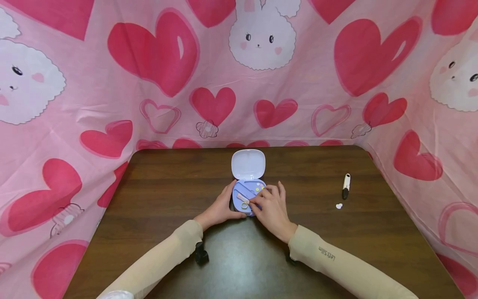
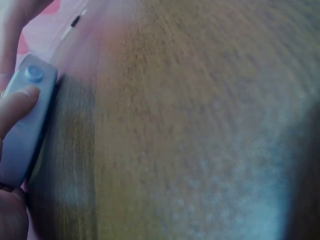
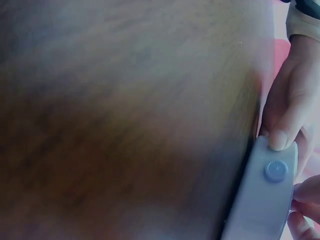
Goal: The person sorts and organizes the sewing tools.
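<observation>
A small lavender-blue case (image 1: 236,205) stands on the table, its white lid (image 1: 248,164) tipped back. My left hand (image 1: 221,207) grips the case along its left side, thumb at the front edge. In the left wrist view that thumb lies beside a round button (image 2: 34,73) on the case's front. My right hand (image 1: 272,209) reaches over the right part of the tray. Its thumb and index finger pinch the end of a small pale pink strip (image 1: 242,197), whose kind is unclear. A gold-coloured ring (image 1: 244,205) lies just beside the fingertips. Small yellow and white pieces (image 1: 257,189) sit at the upper right.
On the table's right lie a white-and-black handheld tool (image 1: 346,186) and a small white piece (image 1: 339,206). The brown wooden table (image 1: 168,182) is bordered by pink heart-patterned cloth (image 1: 157,112). A black wrist device (image 1: 201,254) hangs under the left sleeve.
</observation>
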`<state>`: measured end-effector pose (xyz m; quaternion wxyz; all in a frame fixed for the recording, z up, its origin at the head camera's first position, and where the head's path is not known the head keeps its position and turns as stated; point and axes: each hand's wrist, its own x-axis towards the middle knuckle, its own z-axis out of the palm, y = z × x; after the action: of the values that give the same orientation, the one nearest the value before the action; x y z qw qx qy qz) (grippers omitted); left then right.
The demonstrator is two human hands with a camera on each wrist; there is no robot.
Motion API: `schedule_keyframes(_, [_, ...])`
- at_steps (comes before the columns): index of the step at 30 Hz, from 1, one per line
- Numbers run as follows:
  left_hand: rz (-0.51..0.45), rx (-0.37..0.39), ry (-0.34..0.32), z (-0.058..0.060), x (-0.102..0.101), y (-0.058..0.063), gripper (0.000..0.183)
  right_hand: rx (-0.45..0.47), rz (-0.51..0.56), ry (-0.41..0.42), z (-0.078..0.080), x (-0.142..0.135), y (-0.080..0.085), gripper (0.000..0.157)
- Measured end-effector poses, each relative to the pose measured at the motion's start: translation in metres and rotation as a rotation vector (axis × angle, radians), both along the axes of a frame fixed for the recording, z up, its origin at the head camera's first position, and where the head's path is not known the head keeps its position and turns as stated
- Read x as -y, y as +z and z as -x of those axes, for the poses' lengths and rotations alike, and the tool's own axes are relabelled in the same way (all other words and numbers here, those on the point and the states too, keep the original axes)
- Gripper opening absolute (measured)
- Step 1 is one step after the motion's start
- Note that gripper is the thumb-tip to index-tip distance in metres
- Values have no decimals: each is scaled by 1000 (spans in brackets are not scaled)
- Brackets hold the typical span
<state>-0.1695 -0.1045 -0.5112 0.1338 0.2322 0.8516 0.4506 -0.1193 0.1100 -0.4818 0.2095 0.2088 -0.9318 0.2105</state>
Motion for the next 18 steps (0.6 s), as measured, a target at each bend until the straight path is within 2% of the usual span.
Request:
schedule_keyframes(9, [17, -7, 2, 0, 1, 1, 123, 36, 6, 13, 4, -5, 1, 11])
schedule_keyframes(18, [11, -2, 3, 1, 0, 1, 123, -25, -8, 48, 5, -6, 1, 13])
